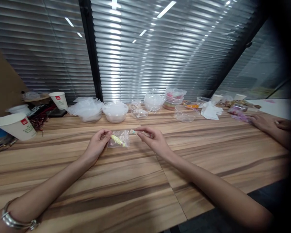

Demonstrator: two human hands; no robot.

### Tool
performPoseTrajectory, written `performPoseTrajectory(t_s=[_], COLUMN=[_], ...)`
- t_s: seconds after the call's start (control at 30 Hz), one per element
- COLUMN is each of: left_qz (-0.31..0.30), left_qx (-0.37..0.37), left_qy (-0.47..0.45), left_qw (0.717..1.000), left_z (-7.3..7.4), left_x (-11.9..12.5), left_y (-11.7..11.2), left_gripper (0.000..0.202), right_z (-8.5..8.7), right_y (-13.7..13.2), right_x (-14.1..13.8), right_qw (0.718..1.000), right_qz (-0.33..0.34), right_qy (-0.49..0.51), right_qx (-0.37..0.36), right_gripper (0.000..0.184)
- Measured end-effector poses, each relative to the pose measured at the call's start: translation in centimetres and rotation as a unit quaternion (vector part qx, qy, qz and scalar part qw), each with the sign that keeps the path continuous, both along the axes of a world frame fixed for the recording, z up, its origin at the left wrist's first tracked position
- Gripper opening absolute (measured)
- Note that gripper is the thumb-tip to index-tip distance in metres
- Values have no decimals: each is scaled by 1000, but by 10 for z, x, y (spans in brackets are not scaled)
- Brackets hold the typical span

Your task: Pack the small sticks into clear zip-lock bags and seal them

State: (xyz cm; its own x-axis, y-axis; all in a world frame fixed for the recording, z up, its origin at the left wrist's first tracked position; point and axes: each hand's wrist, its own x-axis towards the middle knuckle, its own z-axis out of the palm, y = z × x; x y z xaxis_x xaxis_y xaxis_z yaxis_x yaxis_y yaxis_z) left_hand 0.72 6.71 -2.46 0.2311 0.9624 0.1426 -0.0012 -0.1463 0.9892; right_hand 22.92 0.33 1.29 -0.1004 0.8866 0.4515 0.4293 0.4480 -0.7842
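My left hand (99, 144) pinches the left edge of a small clear plastic bag (126, 137) just above the table. Inside the bag lies a slim yellow item (116, 139); its exact kind is too small to tell. Close to the bag's right side, my right hand (153, 138) has its fingertips closed on a small pale piece with a light-blue patch (133, 132). That piece is apart from the bag or just at its edge; I cannot tell which. A silver bracelet (12, 220) circles my left forearm.
Along the back of the wooden table (106, 191) stand paper cups (16, 126), clear plastic bowls (115, 112), stacked tubs (174, 98) and a crumpled white tissue (210, 110). On the right, another person's hand (263, 123) rests near a purple wrapper (240, 115). Window blinds rise behind.
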Motion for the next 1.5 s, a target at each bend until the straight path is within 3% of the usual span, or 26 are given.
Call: performPoseTrajectory(t_s=[0.27, 0.63, 0.9, 1.07, 1.33, 1.5], left_qz=[-18, -26, -42, -51, -52, -78], left_qx=[-3, -24, -8, 11, 14, 17], left_qy=[-8, -51, -20, -10, 6, 14], left_qw=[1000, 998, 999, 999, 999, 997], left_z=[5, 0, 4, 7, 5, 3], left_x=[-1, -2, -2, 0, 1, 1], left_y=[-3, 0, -4, -7, -6, -5], left_gripper=[29, 27, 23, 23, 25, 25], right_z=[0, -9, -10, -12, -17, -21], right_y=[-5, -1, 0, 2, 5, 9], right_x=[-6, -1, -5, -3, -1, 0], right_qw=[998, 994, 1000, 998, 1000, 987], right_qz=[20, 21, 12, 15, 22, 44], right_qy=[-57, -97, -20, -36, 9, 88], right_qx=[-14, 46, -7, -56, 8, -124], right_gripper=[22, 14, 18, 23, 8, 18])
